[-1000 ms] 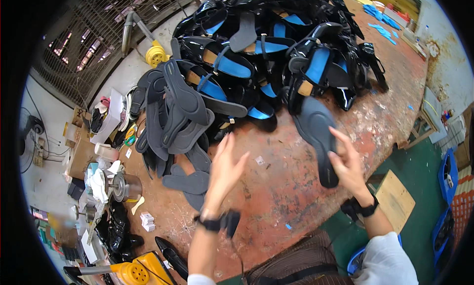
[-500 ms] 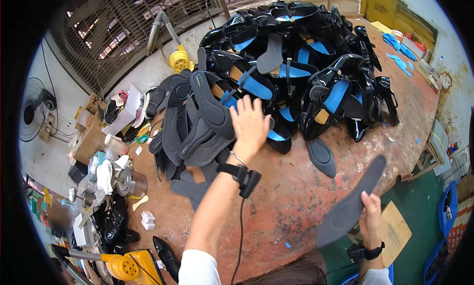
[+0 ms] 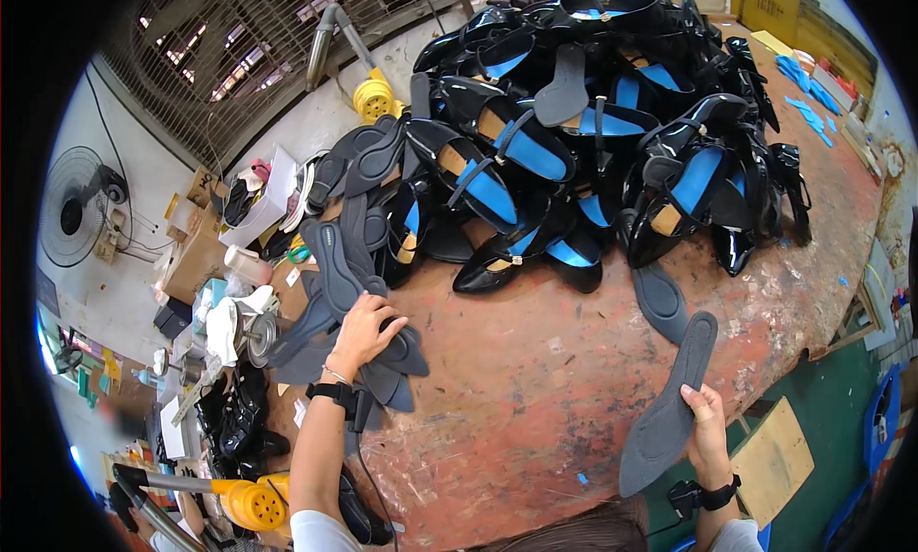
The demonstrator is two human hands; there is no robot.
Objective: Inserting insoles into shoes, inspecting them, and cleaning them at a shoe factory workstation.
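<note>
My right hand (image 3: 706, 428) grips a long dark grey shoe insole (image 3: 669, 404) by its lower edge, held out over the table's near right rim. My left hand (image 3: 363, 327) rests fingers-down on a stack of dark grey insoles (image 3: 349, 265) at the table's left side. Just beyond lies a big heap of glossy black pointed shoes (image 3: 593, 141) with blue linings. One loose insole (image 3: 660, 302) lies flat on the table below the heap, near the held one.
The worn reddish worktable (image 3: 535, 399) carries the heap. A yellow blower (image 3: 375, 98) sits at the back. Boxes, bottles and tools (image 3: 229, 265) crowd the left edge. A fan (image 3: 81, 208) stands far left. Cardboard (image 3: 775, 456) lies on the green floor.
My left hand pulled back from the shoe heap and came down onto the insole stack. My right hand, still holding the insole, lifted slightly at the table's near right.
</note>
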